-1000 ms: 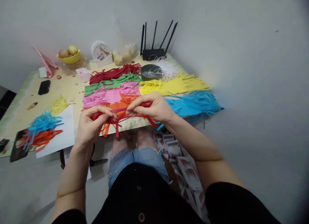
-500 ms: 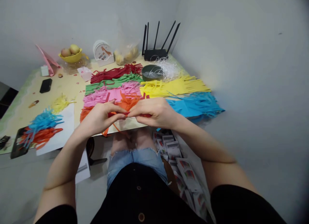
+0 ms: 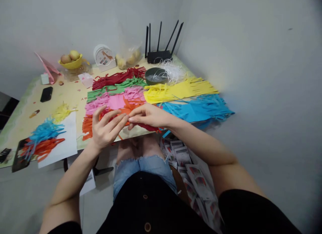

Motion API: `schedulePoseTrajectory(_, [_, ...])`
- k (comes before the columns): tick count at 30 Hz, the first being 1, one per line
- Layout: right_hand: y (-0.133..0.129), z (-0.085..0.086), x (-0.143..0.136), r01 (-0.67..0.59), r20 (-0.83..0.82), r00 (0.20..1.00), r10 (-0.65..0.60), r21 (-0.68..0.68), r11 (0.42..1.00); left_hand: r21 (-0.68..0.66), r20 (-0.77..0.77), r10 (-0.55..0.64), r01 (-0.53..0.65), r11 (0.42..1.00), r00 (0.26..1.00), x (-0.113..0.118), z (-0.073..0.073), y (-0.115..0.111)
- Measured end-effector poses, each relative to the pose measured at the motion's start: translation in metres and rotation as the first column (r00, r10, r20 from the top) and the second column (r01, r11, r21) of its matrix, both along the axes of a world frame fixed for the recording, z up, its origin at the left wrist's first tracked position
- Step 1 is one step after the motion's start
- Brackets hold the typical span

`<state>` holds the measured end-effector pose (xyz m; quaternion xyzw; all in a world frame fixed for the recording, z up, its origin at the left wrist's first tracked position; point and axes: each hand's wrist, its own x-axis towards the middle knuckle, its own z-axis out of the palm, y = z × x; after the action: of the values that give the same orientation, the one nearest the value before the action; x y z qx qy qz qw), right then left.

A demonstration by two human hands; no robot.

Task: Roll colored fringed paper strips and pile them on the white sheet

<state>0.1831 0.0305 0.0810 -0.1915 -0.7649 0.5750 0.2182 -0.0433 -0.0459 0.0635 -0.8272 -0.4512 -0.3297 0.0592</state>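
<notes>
Two hands meet over the bench's [image 3: 75, 93] near edge: the right hand [image 3: 148, 117] pinches a red paper fringe [image 3: 151, 127], the left hand [image 3: 107, 130] spread open, touching it. Three tassels [image 3: 44, 140] look finished; many fringed sheets [image 3: 181, 89] wait.

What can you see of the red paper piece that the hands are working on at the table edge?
The red paper piece looks like thin craft paper cut into fringe strips. It lies low over the table's near edge, mostly hidden under the right hand, whose fingers pinch it. The left hand meets it at the fingertips, fingers spread. Orange fringed paper lies beside it.
</notes>
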Motion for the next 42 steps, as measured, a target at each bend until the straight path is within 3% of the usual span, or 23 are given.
schedulePoseTrajectory(2, [0.001, -0.01, -0.007, -0.049, -0.056, 0.998, 0.039, -0.202, 0.978, 0.008, 0.01, 0.023, -0.023, 1.0, 1.0, -0.003, -0.006, 0.002])
schedulePoseTrajectory(4, [-0.001, -0.019, -0.012, -0.01, -0.1, 0.995, -0.022, -0.318, 0.948, 0.028, 0.021, 0.079, -0.079, 0.996, 0.997, -0.004, -0.012, 0.004])
schedulePoseTrajectory(8, [-0.008, -0.028, -0.018, 0.036, -0.201, 0.973, -0.118, -0.372, 0.928, 0.138, 0.116, 0.153, -0.169, 0.976, 0.981, 0.009, -0.023, 0.008])
schedulePoseTrajectory(11, [-0.006, -0.03, -0.022, 0.023, -0.31, 0.941, -0.137, -0.346, 0.938, 0.093, 0.325, 0.184, -0.225, 0.97, 0.928, 0.027, -0.028, 0.008])
schedulePoseTrajectory(13, [-0.002, -0.03, -0.024, 0.078, -0.355, 0.918, -0.178, -0.278, 0.957, -0.038, 0.513, 0.2, -0.211, 0.977, 0.835, 0.038, -0.029, 0.007])
schedulePoseTrajectory(16, [0.005, -0.029, -0.03, 0.29, -0.37, 0.881, -0.295, -0.071, 0.954, -0.236, 0.721, 0.237, -0.091, 0.968, 0.651, 0.05, -0.031, 0.012])
schedulePoseTrajectory(19, [0.008, -0.032, -0.039, 0.435, -0.361, 0.858, -0.366, 0.132, 0.891, -0.344, 0.782, 0.327, -0.071, 0.936, 0.53, 0.055, -0.037, 0.026])
schedulePoseTrajectory(22, [0.019, -0.04, -0.043, 0.429, -0.337, 0.888, -0.314, 0.355, 0.831, -0.368, 0.797, 0.397, -0.155, 0.917, 0.455, 0.054, -0.042, 0.039])
schedulePoseTrajectory(24, [0.048, -0.046, -0.039, 0.371, -0.277, 0.925, -0.261, 0.505, 0.779, -0.304, 0.806, 0.397, -0.268, 0.914, 0.44, 0.05, -0.038, 0.041])
schedulePoseTrajectory(26, [0.101, -0.049, -0.026, 0.381, -0.177, 0.922, -0.344, 0.576, 0.723, -0.186, 0.852, 0.323, -0.338, 0.922, 0.412, 0.044, -0.028, 0.034])
schedulePoseTrajectory(27, [0.133, -0.05, -0.017, 0.447, -0.114, 0.874, -0.472, 0.571, 0.689, -0.152, 0.881, 0.268, -0.303, 0.941, 0.391, 0.04, -0.021, 0.028])
schedulePoseTrajectory(29, [0.204, -0.054, 0.001, 0.54, 0.109, 0.683, -0.722, 0.59, 0.6, -0.149, 0.921, 0.175, -0.1, 0.984, 0.347, 0.033, -0.011, 0.016])
schedulePoseTrajectory(30, [0.236, -0.057, 0.009, 0.53, 0.247, 0.569, -0.784, 0.619, 0.579, -0.176, 0.925, 0.165, 0.0, 0.984, 0.343, 0.031, -0.008, 0.01])
schedulePoseTrajectory(31, [0.265, -0.062, 0.015, 0.524, 0.318, 0.514, -0.796, 0.619, 0.585, -0.217, 0.915, 0.178, 0.071, 0.973, 0.361, 0.029, -0.008, 0.007])
schedulePoseTrajectory(33, [0.306, -0.076, 0.02, 0.497, 0.411, 0.468, -0.782, 0.61, 0.618, -0.319, 0.877, 0.248, 0.114, 0.941, 0.411, 0.028, -0.014, 0.005])
schedulePoseTrajectory(36, [0.333, -0.102, 0.013, 0.443, 0.486, 0.475, -0.733, 0.588, 0.677, -0.499, 0.805, 0.401, 0.134, 0.856, 0.436, 0.029, -0.031, 0.01])
schedulePoseTrajectory(38, [0.34, -0.117, 0.006, 0.416, 0.51, 0.483, -0.711, 0.581, 0.7, -0.583, 0.767, 0.496, 0.122, 0.803, 0.407, 0.029, -0.041, 0.014])
schedulePoseTrajectory(42, [0.349, -0.133, 0.004, 0.412, 0.503, 0.487, -0.714, 0.589, 0.695, -0.636, 0.751, 0.568, 0.135, 0.76, 0.338, 0.026, -0.049, 0.02])
